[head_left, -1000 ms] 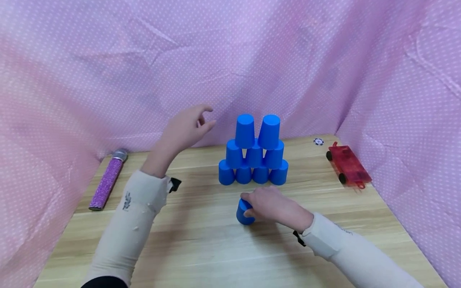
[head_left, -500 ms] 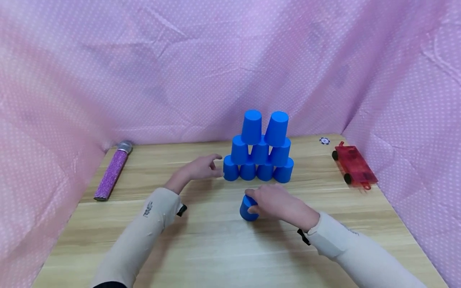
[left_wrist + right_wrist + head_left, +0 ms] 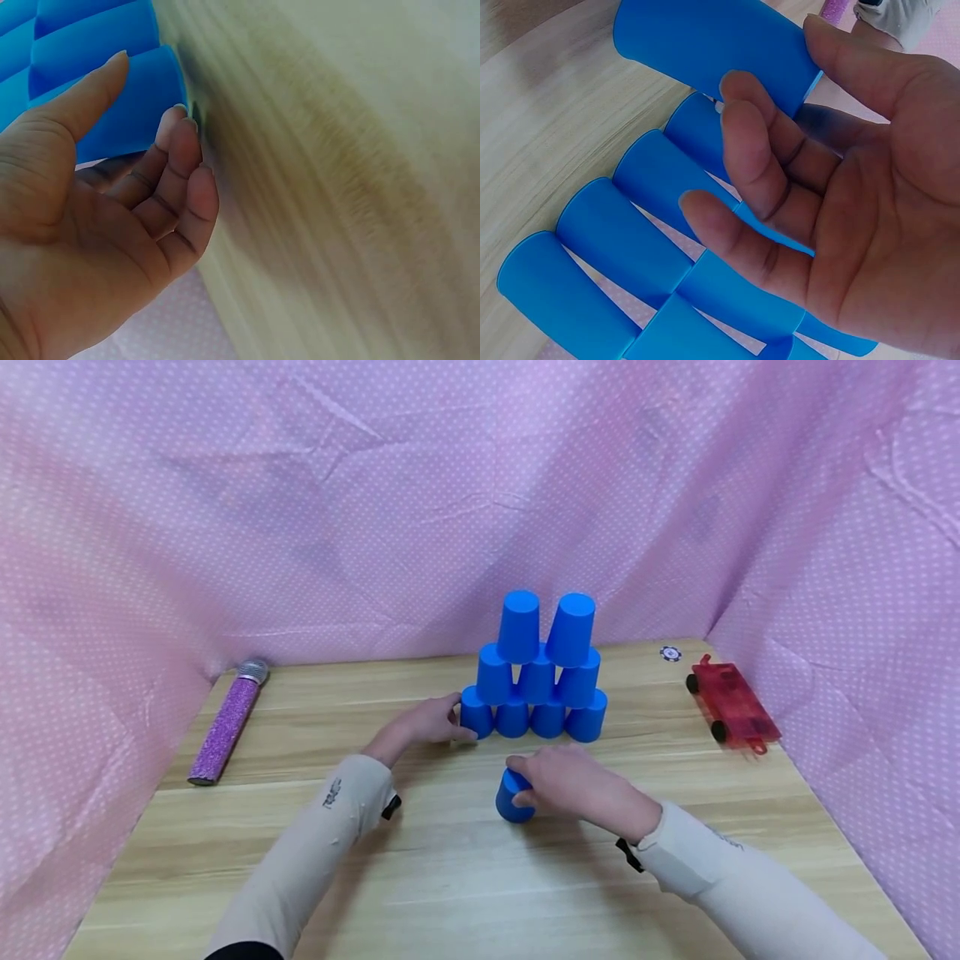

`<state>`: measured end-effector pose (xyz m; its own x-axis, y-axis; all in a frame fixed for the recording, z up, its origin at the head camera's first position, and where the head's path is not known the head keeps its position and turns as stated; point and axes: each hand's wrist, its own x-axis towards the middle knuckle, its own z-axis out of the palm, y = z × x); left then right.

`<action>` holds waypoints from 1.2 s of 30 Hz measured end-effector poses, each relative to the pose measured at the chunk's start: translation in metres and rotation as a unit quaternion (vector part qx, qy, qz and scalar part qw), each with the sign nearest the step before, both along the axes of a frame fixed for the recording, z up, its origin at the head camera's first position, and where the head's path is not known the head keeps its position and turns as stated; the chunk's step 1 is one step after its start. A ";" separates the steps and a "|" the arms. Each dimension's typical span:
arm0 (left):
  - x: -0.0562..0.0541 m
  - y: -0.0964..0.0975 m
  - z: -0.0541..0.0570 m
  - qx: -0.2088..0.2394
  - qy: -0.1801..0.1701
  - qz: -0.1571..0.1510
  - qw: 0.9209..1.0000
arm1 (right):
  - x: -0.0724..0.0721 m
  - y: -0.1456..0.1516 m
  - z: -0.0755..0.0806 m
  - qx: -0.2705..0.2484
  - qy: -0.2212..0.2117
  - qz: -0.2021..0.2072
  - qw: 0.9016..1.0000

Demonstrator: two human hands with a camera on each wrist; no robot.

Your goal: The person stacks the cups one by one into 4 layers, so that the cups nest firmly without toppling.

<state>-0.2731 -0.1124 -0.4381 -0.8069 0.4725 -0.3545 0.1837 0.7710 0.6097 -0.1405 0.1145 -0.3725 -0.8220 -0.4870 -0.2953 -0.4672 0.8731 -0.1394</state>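
Several blue cups stand upside down in a three-tier stack, with two cups side by side on top; one top cup (image 3: 519,627) shows plainly. My left hand (image 3: 431,721) holds the bottom-row left-end cup (image 3: 476,713), its thumb on the near side and fingers curled at the far side. The left wrist view shows the thumb lying along that cup's wall (image 3: 150,97). In front of the stack, my right hand (image 3: 570,783) pinches a separate inverted blue cup (image 3: 508,797) between thumb and fingers, on the table; the same cup (image 3: 705,41) fills the top of the right wrist view.
On the left of the wooden table (image 3: 450,893) lies a purple glitter microphone (image 3: 228,727). A red translucent toy car chassis (image 3: 731,706) with black wheels sits at the right, near a small poker chip (image 3: 671,653). Pink dotted cloth (image 3: 375,527) hangs behind and at the sides.
My left hand has come down from above the table, left of the stack, to the bottom left cup. The right hand keeps its hold on the front cup. The stack stands as before.
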 end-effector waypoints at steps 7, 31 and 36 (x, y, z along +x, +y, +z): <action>-0.001 0.002 -0.008 0.017 0.010 0.006 1.000 | 0.000 0.000 0.000 0.000 -0.003 0.000 1.000; -0.001 0.007 -0.017 0.022 0.017 0.009 1.000 | 0.003 0.000 0.004 0.021 0.012 0.013 1.000; -0.002 0.006 -0.017 0.023 0.015 0.007 1.000 | 0.009 0.010 0.022 0.002 0.023 0.010 1.000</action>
<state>-0.2751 -0.1067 -0.4553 -0.8238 0.4764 -0.3071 0.1922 0.7444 0.6394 -0.1317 0.1241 -0.3507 -0.8250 -0.5019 -0.2597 -0.4896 0.8643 -0.1150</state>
